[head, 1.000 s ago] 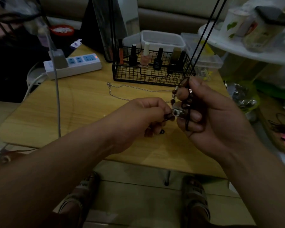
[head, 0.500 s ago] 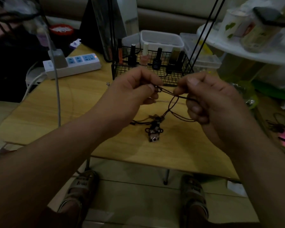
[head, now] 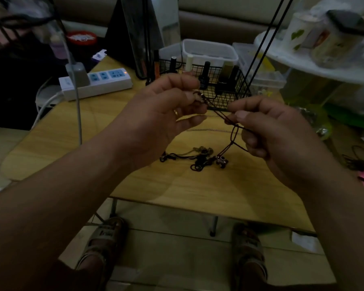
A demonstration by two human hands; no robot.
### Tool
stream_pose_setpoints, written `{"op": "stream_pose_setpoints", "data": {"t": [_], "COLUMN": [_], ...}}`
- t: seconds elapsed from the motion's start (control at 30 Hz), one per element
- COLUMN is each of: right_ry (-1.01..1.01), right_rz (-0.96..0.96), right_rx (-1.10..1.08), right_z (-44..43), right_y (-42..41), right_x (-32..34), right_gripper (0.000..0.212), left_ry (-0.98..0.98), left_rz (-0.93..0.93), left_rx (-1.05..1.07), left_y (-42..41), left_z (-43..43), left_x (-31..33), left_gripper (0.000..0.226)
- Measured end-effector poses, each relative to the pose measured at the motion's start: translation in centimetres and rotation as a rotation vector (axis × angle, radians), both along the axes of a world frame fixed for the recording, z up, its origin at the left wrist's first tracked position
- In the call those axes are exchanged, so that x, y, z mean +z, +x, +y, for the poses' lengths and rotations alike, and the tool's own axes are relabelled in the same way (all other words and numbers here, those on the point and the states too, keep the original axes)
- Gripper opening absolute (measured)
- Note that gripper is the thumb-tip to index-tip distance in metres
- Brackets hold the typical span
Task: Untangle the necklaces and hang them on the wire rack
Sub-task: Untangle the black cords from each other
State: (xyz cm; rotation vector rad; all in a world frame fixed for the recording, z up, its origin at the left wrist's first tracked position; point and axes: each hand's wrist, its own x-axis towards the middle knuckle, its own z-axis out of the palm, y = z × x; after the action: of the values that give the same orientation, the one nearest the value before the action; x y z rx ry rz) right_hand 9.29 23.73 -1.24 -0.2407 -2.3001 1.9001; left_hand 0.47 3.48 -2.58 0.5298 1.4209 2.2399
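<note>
We see a light wooden folding table point(head: 72, 131) filling the middle of the view, with a person's two sandalled feet point(head: 105, 238) on the tiled floor below its near edge. At the table's far side stands a black wire basket point(head: 227, 97) holding small dark bottles, and two thin black rods point(head: 267, 38) rise slantwise above it. Left of the basket lies a white power strip with blue sockets point(head: 101, 80).

Both hands are raised above the table, in front of the basket. The left hand point(head: 162, 114) pinches one end of a thin dark cord necklace point(head: 219, 111) between thumb and forefinger, its other fingers reaching out loosely. The right hand point(head: 271, 127) pinches the same cord a little lower, thumb against forefinger, with the remaining fingers curled inward and a loop of cord running past them. The cord is taut between the two pinches, then drops from the right hand to a small metal pendant point(head: 222, 160) that rests on the table.

Just left of the pendant, and touching it, lies a tangle of dark cords and beads point(head: 187, 157). A fine silver chain point(head: 210, 130) lies on the wood beneath the hands. We also see a narrow gold ring point(head: 175, 112) on a left finger
</note>
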Motion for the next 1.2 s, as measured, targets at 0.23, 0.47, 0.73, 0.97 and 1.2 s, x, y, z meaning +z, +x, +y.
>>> {"op": "stream_pose_setpoints", "data": {"t": [0.23, 0.47, 0.73, 0.97, 1.2], "right_ry": [0.139, -0.502, -0.313, -0.166, -0.293], "right_rz": [-0.034, -0.004, 0.031, 0.133, 0.221], "right_rx": [0.133, 0.144, 0.108, -0.078, -0.273], "right_z": [-0.8, -0.7, 0.1, 0.0, 0.9], "right_y": [0.2, -0.4, -0.2, 0.0, -0.2], "right_x": [0.1, 1.3, 1.2, 1.0, 1.5], "right_gripper": [0.02, 0.021, 0.023, 0.023, 0.025], "left_ry": [-0.134, -0.361, -0.479, -0.466, -0.464], "left_rz": [0.128, 0.171, 0.327, 0.256, 0.202], "left_rx": [0.015, -0.174, -0.176, -0.155, -0.165], "left_y": [0.4, 2.3, 2.9, 2.8, 2.6], "left_z": [0.5, 1.8, 1.5, 1.5, 1.0], "left_x": [0.6, -0.8, -0.7, -0.7, -0.8], "left_gripper": [0.027, 0.056, 0.011, 0.01, 0.012]}}
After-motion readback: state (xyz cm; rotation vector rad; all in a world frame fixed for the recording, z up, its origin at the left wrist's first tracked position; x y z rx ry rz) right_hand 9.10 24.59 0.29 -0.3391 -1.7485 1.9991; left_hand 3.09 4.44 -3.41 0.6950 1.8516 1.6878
